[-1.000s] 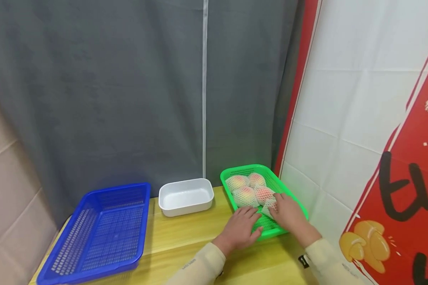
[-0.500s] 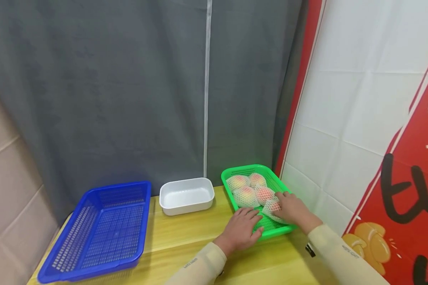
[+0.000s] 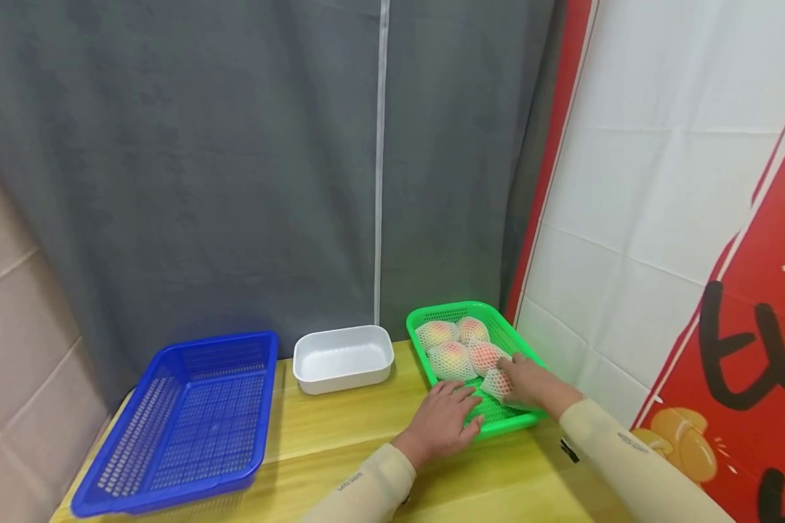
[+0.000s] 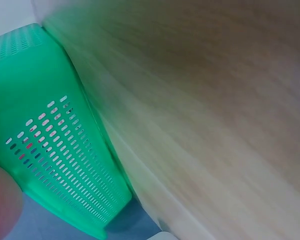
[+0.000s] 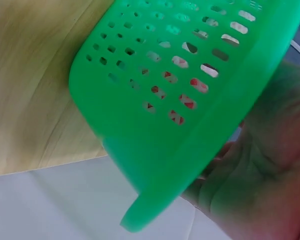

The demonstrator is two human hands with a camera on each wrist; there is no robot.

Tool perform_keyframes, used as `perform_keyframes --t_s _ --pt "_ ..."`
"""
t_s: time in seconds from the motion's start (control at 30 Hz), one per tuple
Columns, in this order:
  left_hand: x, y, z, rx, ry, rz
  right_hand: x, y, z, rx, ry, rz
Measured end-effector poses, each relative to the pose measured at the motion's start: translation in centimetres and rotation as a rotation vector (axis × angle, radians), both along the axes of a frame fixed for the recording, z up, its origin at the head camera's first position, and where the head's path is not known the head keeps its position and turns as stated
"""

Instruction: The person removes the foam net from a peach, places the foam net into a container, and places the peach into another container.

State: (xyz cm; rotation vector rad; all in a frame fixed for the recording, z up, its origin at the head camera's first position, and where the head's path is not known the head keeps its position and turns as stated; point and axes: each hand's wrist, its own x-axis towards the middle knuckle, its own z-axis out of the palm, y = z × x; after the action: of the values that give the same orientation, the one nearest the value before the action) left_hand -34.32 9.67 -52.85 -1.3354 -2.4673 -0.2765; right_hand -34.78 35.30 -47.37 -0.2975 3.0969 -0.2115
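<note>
My right hand [image 3: 530, 383] grips a netted fruit [image 3: 496, 383], fingers curled over it and the hand only part open; its far side is hidden, so I can't tell how firmly. That fruit sits in the green basket [image 3: 510, 428], near side, just beside four other netted fruits [image 3: 450, 359]. My left hand [image 3: 441, 418], fingers spread, holds nothing, at the basket's near left corner. White container [image 3: 343, 380] further left, then blue basket [image 3: 259, 436], all on a wooden table [image 3: 333, 428].

Surface: yellow wood-grained worktop [image 3: 340, 421]
Left: blue rectangular plastic basket [image 3: 203, 432]
Middle: white rectangular tub [image 3: 343, 361]
Right: green rectangular plastic basket [image 3: 501, 426]
</note>
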Motion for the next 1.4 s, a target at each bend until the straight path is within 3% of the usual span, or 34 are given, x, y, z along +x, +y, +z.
perform_keyframes --t_s 0.3,0.63,0.9,1.13,1.4 --pt "0.0 0.1 -0.4 0.014 0.005 -0.013 -0.9 -0.4 -0.8 0.025 -0.113 -0.023" --pt "0.1 0.1 -0.3 0.029 0.016 -0.019 -1.1 -0.9 -1.0 0.064 -0.137 0.031" --pt "0.2 0.1 0.0 0.033 0.040 -0.008 -2.0 -0.8 -1.5 0.102 -0.093 0.095" --pt "0.0 0.3 -0.4 0.030 0.043 -0.016 -2.4 -0.7 -2.1 0.101 -0.100 0.086" --pt "-0.1 0.1 -0.2 0.040 0.055 -0.011 -2.5 -0.5 -2.2 0.114 0.006 0.188"
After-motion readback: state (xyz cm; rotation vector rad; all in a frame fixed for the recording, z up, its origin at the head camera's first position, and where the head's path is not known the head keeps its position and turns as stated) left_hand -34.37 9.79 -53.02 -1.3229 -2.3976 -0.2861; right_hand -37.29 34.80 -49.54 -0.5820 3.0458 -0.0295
